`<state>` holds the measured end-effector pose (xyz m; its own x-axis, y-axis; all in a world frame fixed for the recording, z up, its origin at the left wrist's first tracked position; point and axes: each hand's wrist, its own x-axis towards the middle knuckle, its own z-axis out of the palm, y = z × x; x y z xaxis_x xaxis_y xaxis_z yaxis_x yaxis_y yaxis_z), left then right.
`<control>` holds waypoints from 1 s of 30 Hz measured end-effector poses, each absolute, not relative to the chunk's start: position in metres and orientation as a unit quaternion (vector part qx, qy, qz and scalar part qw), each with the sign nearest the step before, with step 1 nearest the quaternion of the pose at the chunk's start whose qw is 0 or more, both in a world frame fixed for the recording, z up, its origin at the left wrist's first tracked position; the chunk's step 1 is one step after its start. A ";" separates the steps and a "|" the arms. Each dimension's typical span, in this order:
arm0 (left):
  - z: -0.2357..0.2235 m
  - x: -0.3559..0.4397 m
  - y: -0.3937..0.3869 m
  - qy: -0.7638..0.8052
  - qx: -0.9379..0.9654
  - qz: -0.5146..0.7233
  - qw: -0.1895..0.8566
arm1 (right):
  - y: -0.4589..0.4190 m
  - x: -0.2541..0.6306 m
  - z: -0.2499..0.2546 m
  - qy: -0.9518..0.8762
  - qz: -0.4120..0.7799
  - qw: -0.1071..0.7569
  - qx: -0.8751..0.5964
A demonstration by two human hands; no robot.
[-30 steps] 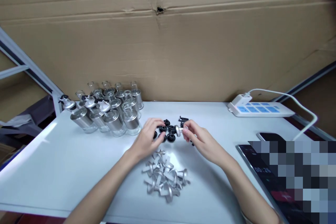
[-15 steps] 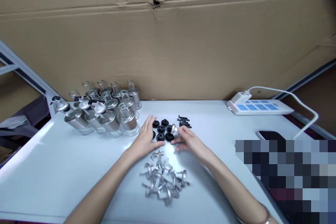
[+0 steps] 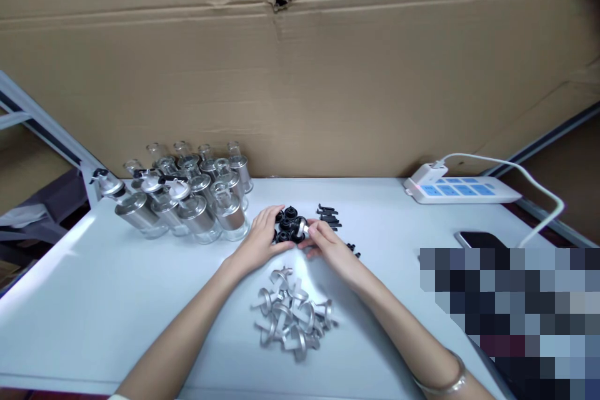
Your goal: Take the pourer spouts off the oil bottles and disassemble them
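My left hand rests on the table with thumb and fingers apart. It curves round the left side of a cluster of round black stoppers. Between the thumb and fingers of my right hand is a silver pourer cap, tilted over the cluster's right side. Its black end overlaps the stoppers, and I cannot tell whether they touch. Nearer to me lies a loose pile of silver pourer caps. Thin black levers lie behind my right hand, and small black parts show beside its wrist.
Several glass bottles with metal sleeves stand at the left; the front-left ones carry silver tops. A white power strip with a cable lies at the back right, near a phone. Cardboard walls the back.
My right hand has moved slightly left with the pourer cap, further over the stoppers. The stoppers sit closer together, and small black parts now show beside my right wrist.
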<state>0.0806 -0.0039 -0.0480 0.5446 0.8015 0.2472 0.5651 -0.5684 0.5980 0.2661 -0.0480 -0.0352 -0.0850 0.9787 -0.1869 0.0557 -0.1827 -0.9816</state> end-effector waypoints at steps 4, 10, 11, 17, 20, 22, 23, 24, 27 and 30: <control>-0.045 0.077 -0.005 0.410 0.847 0.239 0.240 | -0.051 0.269 -0.033 -0.516 0.533 0.400 -0.539; -0.042 0.074 -0.010 0.427 0.844 0.237 0.223 | -0.057 0.278 -0.021 -0.569 0.447 0.392 -0.568; -0.040 0.074 -0.011 0.418 0.849 0.252 0.204 | -0.058 0.280 -0.018 -0.581 0.434 0.385 -0.571; -0.023 0.081 -0.022 0.332 0.887 0.317 0.041 | -0.063 0.279 -0.004 -0.588 0.509 0.349 -0.523; -0.019 0.085 -0.029 0.295 0.903 0.313 0.016 | -0.065 0.276 0.003 -0.548 0.579 0.355 -0.488; -0.018 0.086 -0.032 0.279 0.907 0.315 0.024 | -0.067 0.275 0.008 -0.507 0.629 0.352 -0.472; -0.018 0.086 -0.033 0.269 0.908 0.319 0.031 | -0.069 0.275 0.010 -0.487 0.655 0.344 -0.464; -0.017 0.086 -0.035 0.255 0.910 0.325 0.036 | -0.070 0.275 0.012 -0.470 0.681 0.330 -0.454; -0.014 0.086 -0.037 0.208 0.915 0.345 0.033 | -0.074 0.278 0.016 -0.456 0.740 0.271 -0.413; -0.010 0.088 -0.039 0.196 0.917 0.347 0.009 | -0.076 0.279 0.016 -0.450 0.770 0.247 -0.378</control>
<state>0.0876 -0.0395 -0.0098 0.6822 0.3666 0.6327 0.3536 -0.9227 0.1534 0.2786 -0.0761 0.0156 -0.5923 0.7208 -0.3601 -0.0398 -0.4725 -0.8804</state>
